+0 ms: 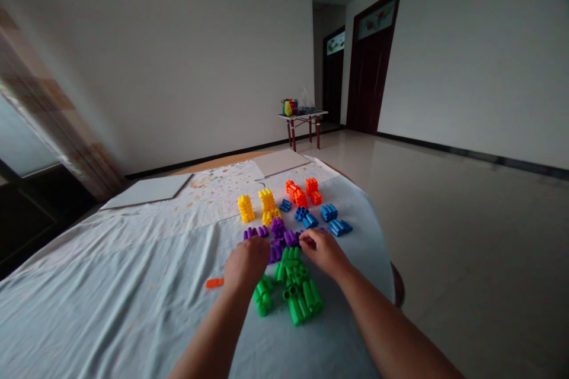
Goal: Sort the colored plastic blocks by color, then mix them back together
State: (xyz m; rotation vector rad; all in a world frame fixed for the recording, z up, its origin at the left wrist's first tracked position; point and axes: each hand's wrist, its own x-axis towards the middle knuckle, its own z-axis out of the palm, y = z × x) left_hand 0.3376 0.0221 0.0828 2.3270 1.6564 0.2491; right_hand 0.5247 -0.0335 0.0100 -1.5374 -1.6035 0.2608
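Both my hands are over a pile of purple plastic tube-shaped building blocks (pixel 276 251) in the middle of the table. My left hand (pixel 248 260) is on the pile's left side, back turned up and fingers curled under; what they hold, if anything, is hidden. On the right, my right hand (pixel 324 251) has thumb and fingers pinched at the edge of a purple block (pixel 290 239); I cannot make out what is between them. Linked green blocks (pixel 296 275) lie between my forearms, with another green piece (pixel 263 296) beside my left wrist. A lone orange block (pixel 214 283) lies left of that wrist.
Beyond the purple pile stand yellow blocks (pixel 245 208), orange-red blocks (pixel 296 193) and blue blocks (pixel 329 212). A white cloth (pixel 133 272) with folds covers the table. Flat pale boards (pixel 149 189) lie at its far side. A small table (pixel 303 114) with bags stands near the doorway.
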